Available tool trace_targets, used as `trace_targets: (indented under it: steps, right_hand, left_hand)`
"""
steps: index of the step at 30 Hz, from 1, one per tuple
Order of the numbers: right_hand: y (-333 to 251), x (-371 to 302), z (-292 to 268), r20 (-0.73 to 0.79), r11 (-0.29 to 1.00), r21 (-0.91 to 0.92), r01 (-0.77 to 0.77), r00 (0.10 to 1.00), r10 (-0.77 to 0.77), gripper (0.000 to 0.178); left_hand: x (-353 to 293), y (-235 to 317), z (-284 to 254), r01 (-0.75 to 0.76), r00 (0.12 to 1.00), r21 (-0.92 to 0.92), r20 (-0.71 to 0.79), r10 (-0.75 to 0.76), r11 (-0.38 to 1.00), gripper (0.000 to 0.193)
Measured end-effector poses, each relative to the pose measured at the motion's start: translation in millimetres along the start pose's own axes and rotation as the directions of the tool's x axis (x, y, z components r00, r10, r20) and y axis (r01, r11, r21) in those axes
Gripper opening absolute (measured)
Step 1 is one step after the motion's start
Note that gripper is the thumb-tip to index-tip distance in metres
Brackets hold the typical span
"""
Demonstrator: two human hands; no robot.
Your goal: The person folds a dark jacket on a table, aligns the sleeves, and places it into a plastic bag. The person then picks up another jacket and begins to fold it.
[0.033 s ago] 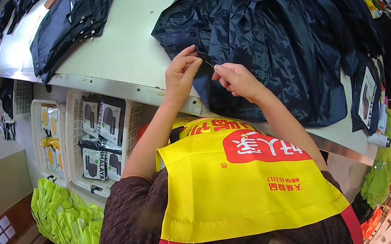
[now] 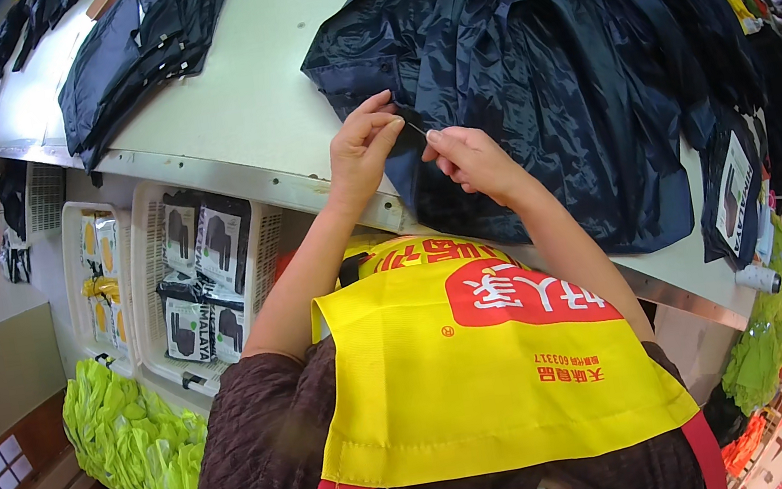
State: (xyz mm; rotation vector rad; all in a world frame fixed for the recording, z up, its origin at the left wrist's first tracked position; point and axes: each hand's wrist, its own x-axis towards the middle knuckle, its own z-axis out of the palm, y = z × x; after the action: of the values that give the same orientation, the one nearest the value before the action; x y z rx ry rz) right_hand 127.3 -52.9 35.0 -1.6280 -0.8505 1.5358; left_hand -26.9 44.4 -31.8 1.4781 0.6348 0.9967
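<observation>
A big heap of shiny dark navy garment (image 2: 547,69) lies on a pale table (image 2: 259,102). My left hand (image 2: 359,151) and my right hand (image 2: 471,160) meet at the garment's near-left edge, close to the table's front rim. The fingertips of both hands pinch the fabric there, and a thin thread-like strand (image 2: 415,126) runs between them. I cannot tell whether either hand holds a small tool. A yellow apron (image 2: 489,361) covers my chest below the hands.
A second pile of dark garments (image 2: 130,51) lies at the table's far left. Under the table stand white baskets (image 2: 147,251) of packaged goods. Neon green vests (image 2: 126,436) are heaped at lower left. A flat package (image 2: 734,203) hangs off the table's right end.
</observation>
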Motion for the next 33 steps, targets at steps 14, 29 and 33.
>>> trace_targets:
  steps: [14, 29, 33]
  right_hand:
    - [-1, 21, 0, 0.017, 0.985, -0.1, 0.138, 0.99, -0.137, 0.035]
    - [119, -34, -66, -0.485, 0.932, -0.298, 0.209, 0.808, -0.336, 0.038]
    - [119, 1, -64, -0.489, 0.893, -0.395, 0.218, 0.772, -0.405, 0.03]
  left_hand:
    - [-8, 9, -15, -0.039, 0.998, 0.146, -0.037, 0.045, 0.989, 0.013]
    - [-14, 42, -6, -0.177, 0.969, 0.632, 0.245, 0.022, 0.754, 0.036]
    - [4, 0, 61, -0.499, 0.851, 0.552, 0.456, 0.26, 0.668, 0.051]
